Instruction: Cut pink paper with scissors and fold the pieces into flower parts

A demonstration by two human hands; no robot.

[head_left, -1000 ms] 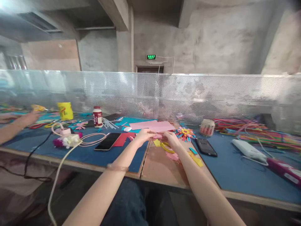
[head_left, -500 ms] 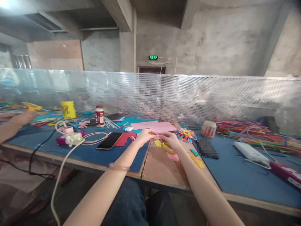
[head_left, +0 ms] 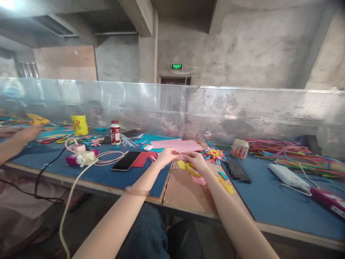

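My left hand (head_left: pixel 168 156) and my right hand (head_left: pixel 194 159) meet above the wooden board, fingers closed on a small piece of pink paper (head_left: pixel 182 157) between them. Most of that piece is hidden by my fingertips. Just behind my hands lie pink paper sheets (head_left: pixel 188 145). Yellow-handled scissors (head_left: pixel 193 170), or what looks like their loop, rest partly under my right hand. Beside it are yellow paper scraps (head_left: pixel 228 186) and pink scraps (head_left: pixel 198 180). A layered paper flower (head_left: pixel 214 154) with an orange centre lies to the right.
A black phone (head_left: pixel 126 160) and red paper (head_left: pixel 142 159) lie left of my hands. Further left are a power strip (head_left: pixel 82 157) with cables, a bottle (head_left: pixel 115 132) and a yellow can (head_left: pixel 79 125). A co-worker's hand (head_left: pixel 29 133) holds a yellow glue gun (head_left: pixel 37 119). A jar (head_left: pixel 239 149) stands right.
My fingers have shifted slightly on the pink paper, which stays between both hands. The whole view has moved a little. The co-worker's glue gun is slightly lower and tilted differently.
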